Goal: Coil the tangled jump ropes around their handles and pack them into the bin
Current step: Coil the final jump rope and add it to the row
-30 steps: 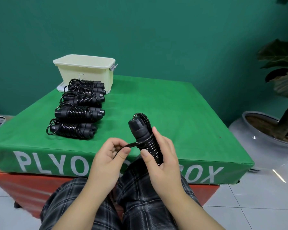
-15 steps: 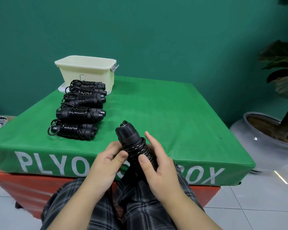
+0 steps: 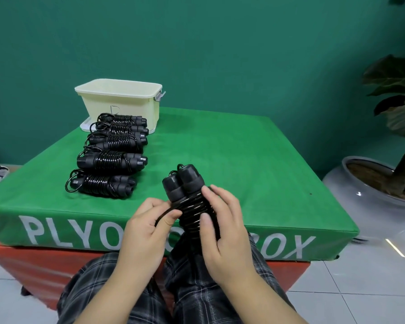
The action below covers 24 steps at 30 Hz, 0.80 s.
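Both hands raised, right hand (image 3: 222, 232) gripping jump rope (image 3: 189, 195), left hand (image 3: 147, 225) pinching cord

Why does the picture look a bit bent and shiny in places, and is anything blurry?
Head view: the wide lens bows the green box edges; soft overhead light leaves streaks of glare on the floor tiles and the grey plant pot, plus small glints on the rope coils; the right hand is slightly smeared, the left hand sharper.

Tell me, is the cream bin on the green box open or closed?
Open. The bin shows a bare rim with no lid on top; a flat white piece, possibly its lid, lies under it. Whether it holds anything cannot be seen.
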### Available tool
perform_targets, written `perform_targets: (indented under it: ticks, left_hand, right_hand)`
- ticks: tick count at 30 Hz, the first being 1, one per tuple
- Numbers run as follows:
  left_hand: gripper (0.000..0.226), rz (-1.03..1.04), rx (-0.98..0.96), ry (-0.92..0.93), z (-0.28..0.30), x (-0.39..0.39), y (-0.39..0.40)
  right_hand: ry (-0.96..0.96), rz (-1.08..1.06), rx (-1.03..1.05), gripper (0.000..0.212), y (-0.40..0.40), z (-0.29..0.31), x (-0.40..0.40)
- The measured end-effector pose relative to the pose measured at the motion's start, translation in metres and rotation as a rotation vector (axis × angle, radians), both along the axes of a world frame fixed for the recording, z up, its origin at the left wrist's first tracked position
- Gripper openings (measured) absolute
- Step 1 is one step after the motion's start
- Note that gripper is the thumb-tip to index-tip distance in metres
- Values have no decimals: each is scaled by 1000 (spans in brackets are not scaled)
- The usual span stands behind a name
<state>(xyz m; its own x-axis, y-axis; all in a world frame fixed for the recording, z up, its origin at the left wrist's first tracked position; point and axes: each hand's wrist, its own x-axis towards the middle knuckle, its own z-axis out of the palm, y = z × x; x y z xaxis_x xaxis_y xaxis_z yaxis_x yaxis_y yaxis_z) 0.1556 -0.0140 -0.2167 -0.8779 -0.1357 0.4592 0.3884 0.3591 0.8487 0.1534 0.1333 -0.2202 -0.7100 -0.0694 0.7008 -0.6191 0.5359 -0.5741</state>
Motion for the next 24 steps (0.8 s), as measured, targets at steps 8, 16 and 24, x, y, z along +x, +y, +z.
perform_targets:
  ticks: [8, 16, 24]
  left_hand:
    - [11, -19, -51, 56, 7, 5, 6]
    - [28, -13, -107, 106, 7, 1, 2]
    - [31, -199, 290, -50, 15, 3, 5]
  right_hand:
    - [-72, -217, 132, 81, -5, -5, -5]
    - [-188, -188, 127, 81, -6, -1, -2]
    - [-298, -83, -130, 59, 0, 3, 4]
